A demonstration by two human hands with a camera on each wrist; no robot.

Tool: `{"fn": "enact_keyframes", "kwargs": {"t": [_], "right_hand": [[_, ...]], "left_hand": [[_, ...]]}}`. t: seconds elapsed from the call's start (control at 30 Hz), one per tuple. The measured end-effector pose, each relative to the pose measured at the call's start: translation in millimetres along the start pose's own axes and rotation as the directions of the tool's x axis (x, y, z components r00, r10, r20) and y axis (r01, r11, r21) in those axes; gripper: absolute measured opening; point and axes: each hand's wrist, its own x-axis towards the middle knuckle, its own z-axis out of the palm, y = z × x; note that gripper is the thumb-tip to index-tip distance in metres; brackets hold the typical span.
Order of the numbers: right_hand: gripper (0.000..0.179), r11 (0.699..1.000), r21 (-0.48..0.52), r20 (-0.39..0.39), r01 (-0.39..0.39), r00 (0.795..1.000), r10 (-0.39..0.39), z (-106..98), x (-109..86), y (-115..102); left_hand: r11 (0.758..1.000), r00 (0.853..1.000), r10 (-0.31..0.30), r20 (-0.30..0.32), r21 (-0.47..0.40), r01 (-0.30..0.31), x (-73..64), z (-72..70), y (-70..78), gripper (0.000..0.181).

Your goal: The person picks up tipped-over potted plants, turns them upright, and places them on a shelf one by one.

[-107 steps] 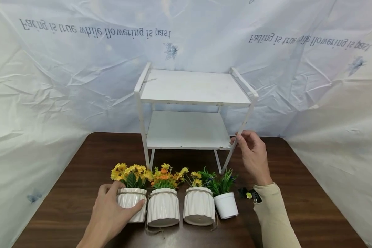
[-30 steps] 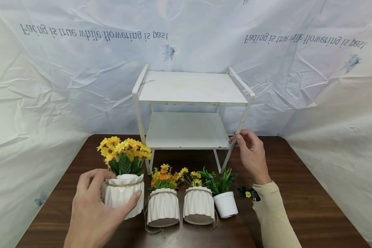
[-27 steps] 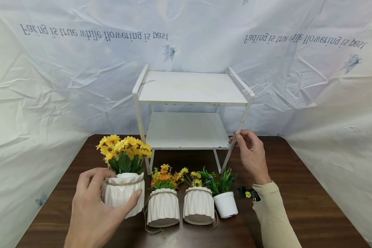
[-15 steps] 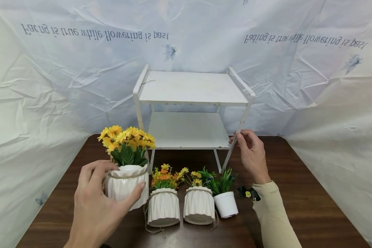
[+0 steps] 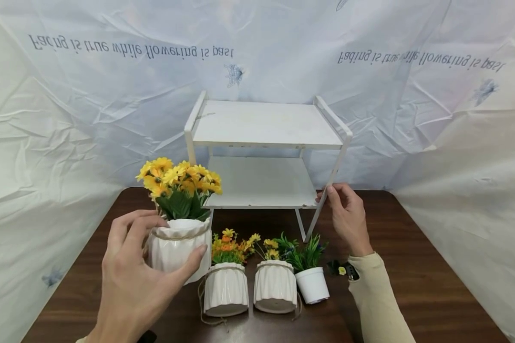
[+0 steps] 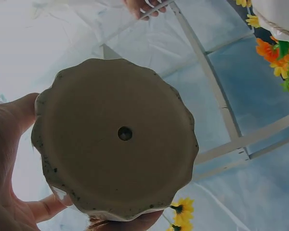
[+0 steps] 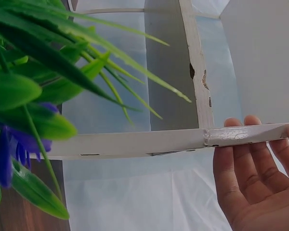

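Observation:
My left hand (image 5: 141,267) grips a white fluted flowerpot (image 5: 178,250) by its side, thumb across the front and fingers at the rim. Yellow artificial flowers (image 5: 178,178) with dark green leaves fill it, and twine circles its neck. The left wrist view shows the raised pot's underside (image 6: 115,163) with one central hole. At the other side my right hand (image 5: 349,214) holds the front right leg of a white two-tier shelf (image 5: 268,124). In the right wrist view, the fingers (image 7: 253,178) wrap round that white leg (image 7: 135,144) near the lower shelf board.
Two more white fluted pots (image 5: 226,290) (image 5: 275,288) with orange and yellow flowers stand in front of the shelf. Beside them is a smaller smooth white pot (image 5: 312,285) with green leaves. All stand on a dark wooden table (image 5: 429,286), with a printed cloth (image 5: 266,47) behind.
My left hand has gripped the yellow-flowered pot, lifted it off the table and carried it up and slightly right, towards the shelf. The right hand stays on the shelf leg.

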Motion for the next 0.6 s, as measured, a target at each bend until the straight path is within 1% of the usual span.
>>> {"fn": "enact_keyframes", "kwargs": {"t": [0.17, 0.27, 0.47, 0.6], "right_hand": [[0.035, 1.000, -0.018, 0.000, 0.003, 1.000, -0.003, -1, -0.1, 0], [0.036, 1.000, -0.023, 0.000, -0.002, 1.000, 0.002, -1, -0.6, -1], [0.038, 1.000, -0.015, 0.000, 0.005, 1.000, -0.005, 1, -2.3, 2], [0.038, 1.000, -0.006, -0.005, 0.019, 1.000, -0.019, 1, -2.9, 4]], "left_hand": [[0.999, 1.000, 0.018, -0.001, -0.039, -0.018, 5.1, -1.9, 7.1, 0.063], [0.998, 0.999, 0.044, -0.013, -0.054, -0.045, 8.4, -3.9, 10.5, 0.062], [0.993, 0.994, 0.099, -0.045, -0.064, -0.101, 10.3, -6.1, 14.9, 0.065], [0.984, 0.987, 0.140, -0.077, -0.095, -0.147, 12.1, -5.4, 16.6, 0.066]]}}
